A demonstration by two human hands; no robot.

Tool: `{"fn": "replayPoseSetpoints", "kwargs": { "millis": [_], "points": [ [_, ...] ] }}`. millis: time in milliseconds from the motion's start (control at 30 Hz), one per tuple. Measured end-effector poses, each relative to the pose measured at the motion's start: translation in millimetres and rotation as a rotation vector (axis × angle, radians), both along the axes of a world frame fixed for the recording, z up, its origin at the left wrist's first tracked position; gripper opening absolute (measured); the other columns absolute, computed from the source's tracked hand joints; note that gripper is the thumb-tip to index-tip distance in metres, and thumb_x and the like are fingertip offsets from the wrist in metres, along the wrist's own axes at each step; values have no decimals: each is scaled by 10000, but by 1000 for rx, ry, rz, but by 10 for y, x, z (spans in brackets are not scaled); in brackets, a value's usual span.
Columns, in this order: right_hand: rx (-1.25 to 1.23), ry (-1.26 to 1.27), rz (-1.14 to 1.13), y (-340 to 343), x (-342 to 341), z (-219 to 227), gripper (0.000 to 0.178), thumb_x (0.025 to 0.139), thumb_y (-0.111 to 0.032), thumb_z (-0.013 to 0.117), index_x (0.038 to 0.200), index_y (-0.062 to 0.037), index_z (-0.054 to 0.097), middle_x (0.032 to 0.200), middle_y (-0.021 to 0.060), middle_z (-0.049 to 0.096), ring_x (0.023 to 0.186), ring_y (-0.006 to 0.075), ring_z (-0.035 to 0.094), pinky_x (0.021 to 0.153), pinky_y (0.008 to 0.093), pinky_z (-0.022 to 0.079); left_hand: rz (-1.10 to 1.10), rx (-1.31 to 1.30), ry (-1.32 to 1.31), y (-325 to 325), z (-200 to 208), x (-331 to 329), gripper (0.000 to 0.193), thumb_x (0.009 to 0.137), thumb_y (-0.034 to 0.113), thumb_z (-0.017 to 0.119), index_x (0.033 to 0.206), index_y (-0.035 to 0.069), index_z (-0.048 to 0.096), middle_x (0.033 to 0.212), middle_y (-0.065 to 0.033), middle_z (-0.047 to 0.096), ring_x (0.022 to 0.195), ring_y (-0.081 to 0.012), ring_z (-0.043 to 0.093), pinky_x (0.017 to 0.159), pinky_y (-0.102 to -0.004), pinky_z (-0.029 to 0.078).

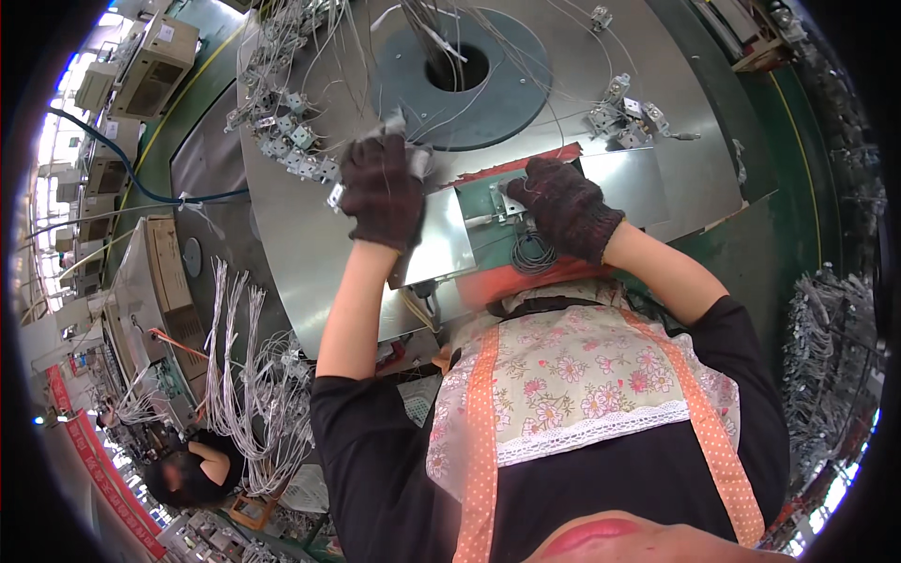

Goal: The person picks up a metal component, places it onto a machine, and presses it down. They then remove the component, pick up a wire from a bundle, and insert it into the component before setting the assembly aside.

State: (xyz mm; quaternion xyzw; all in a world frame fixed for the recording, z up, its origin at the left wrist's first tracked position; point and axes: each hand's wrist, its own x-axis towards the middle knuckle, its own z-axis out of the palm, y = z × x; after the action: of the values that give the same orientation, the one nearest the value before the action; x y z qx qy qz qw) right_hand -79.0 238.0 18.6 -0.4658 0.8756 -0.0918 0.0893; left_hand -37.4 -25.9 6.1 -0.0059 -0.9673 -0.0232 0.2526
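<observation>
Both my hands wear dark knitted gloves. My left hand (383,183), a little blurred, is curled above the steel tabletop, left of the green work area. Something greyish-white (399,131) shows at its fingers; its kind is too smeared to make out. My right hand (571,208) is closed, thumb and fingertips at a small metal-cased part (510,201) on the green mat (483,242). A coiled dark cable (533,251) lies just below that part. Bright metal plates (434,246) flank the mat on either side.
Several metal-cased parts with thin wires (282,131) are heaped at the left of the table. A smaller group (624,122) lies right. A round grey disc (399,80) with a wire-filled hole stands behind. Hanging wire bundles (235,375) and another person (192,469) are at lower left.
</observation>
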Motion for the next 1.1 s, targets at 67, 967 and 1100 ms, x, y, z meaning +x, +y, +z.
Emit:
{"fn": "replayPoseSetpoints", "kwargs": {
  "millis": [67, 967, 1100],
  "points": [
    [-12, -16, -41, 37, 65, -99, 407, 810, -156, 672, 1214, -106, 653, 1054, 170, 627, 1045, 345, 618, 856, 462, 516, -59, 42, -73, 135, -30, 133, 356, 916, 279, 678, 1200, 64, 670, 1162, -176, 679, 1142, -351, 614, 990, -487, 470],
    [-202, -174, -216, 1614, -1488, -407, 445, 844, -420, 736, 1168, -119, 686, 1106, 217, 658, 1122, 375, 608, 975, 462, 501, -229, -1, -424, 1222, -173, 309, 554, 905, 380, 656, 1344, 49, 590, 1265, -140, 663, 1222, -317, 598, 1128, -462, 395],
    [-247, 606, -195, 1557, -1492, -624, 380, 896, -322, 713, 1147, -64, 592, 1057, 245, 624, 1076, 395, 613, 911, 494, 503, -237, 76, -432, 1242, -25, 310, 523, 892, 346, 686, 1314, 46, 613, 1265, -150, 661, 1196, -339, 604, 1130, -456, 396]
  ]
}}
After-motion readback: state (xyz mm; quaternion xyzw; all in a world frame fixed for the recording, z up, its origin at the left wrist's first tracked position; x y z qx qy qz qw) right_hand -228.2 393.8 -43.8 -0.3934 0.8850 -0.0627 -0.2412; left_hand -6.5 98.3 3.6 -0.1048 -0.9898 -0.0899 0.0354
